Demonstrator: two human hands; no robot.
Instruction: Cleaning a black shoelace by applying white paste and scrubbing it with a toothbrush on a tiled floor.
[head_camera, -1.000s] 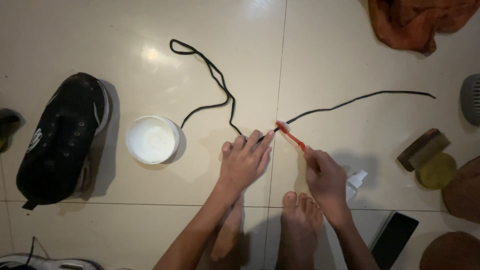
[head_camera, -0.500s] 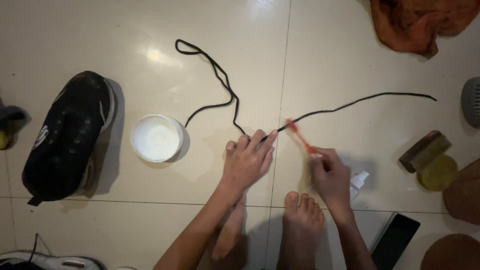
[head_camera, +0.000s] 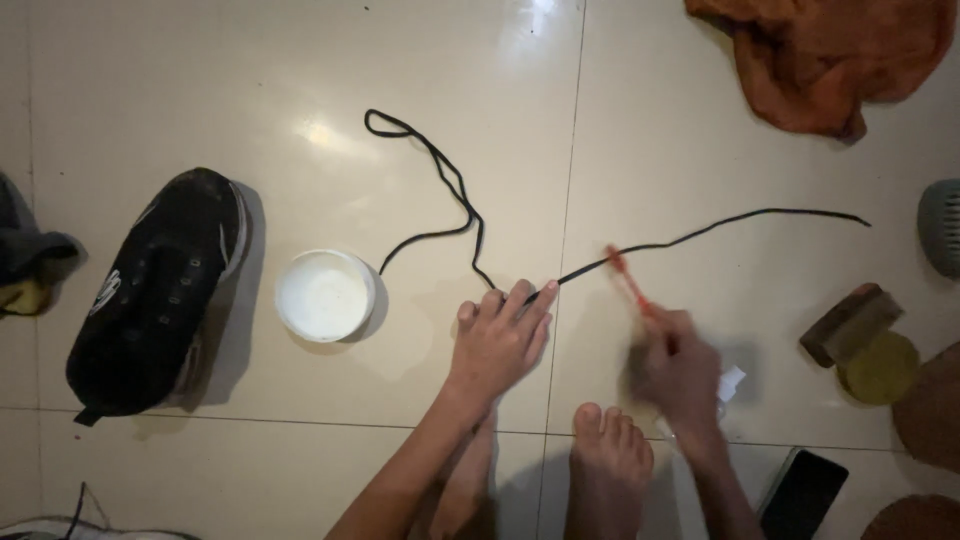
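A long black shoelace lies stretched and looped across the pale floor tiles. My left hand presses flat on the lace near its middle, fingers together. To its right my right hand, blurred by motion, grips an orange toothbrush whose head touches the lace just right of my left fingertips. My two bare feet rest on the floor below the hands.
A black shoe lies at the left, a white round bowl beside it. An orange cloth is at the top right. A brown brush, a yellow-green round object and a dark phone lie at the right.
My right hand has slid to the right along the lace with the toothbrush and is now blurred. My left hand stays pressed on the lace.
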